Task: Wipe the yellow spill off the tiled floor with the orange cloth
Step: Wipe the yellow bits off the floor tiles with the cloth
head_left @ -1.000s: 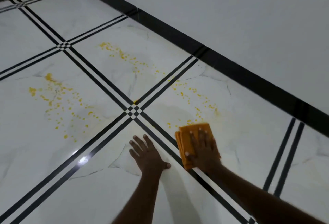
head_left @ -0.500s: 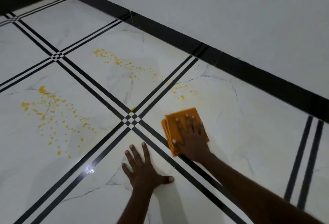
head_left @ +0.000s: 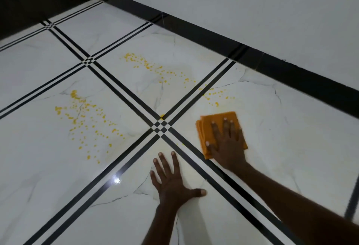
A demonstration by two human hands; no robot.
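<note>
My right hand (head_left: 228,147) lies flat with fingers spread on the folded orange cloth (head_left: 206,128), pressing it onto the right-hand white tile. Just beyond the cloth a few yellow drops (head_left: 215,97) lie on that tile. A longer trail of yellow spill (head_left: 155,69) crosses the far tile. A wide scatter of yellow spill (head_left: 85,120) covers the left tile. My left hand (head_left: 172,180) rests palm down on the near tile, fingers apart, holding nothing.
The white marble-look tiled floor (head_left: 58,186) has black striped joints crossing at a checkered junction (head_left: 160,128), where one yellow speck sits. A black skirting (head_left: 252,56) and white wall run along the far right. A dark area fills the top left corner.
My right hand has pushed the cloth away from me across the right tile, and the yellow drops that lay in front of it are gone. My left hand has stayed planted.
</note>
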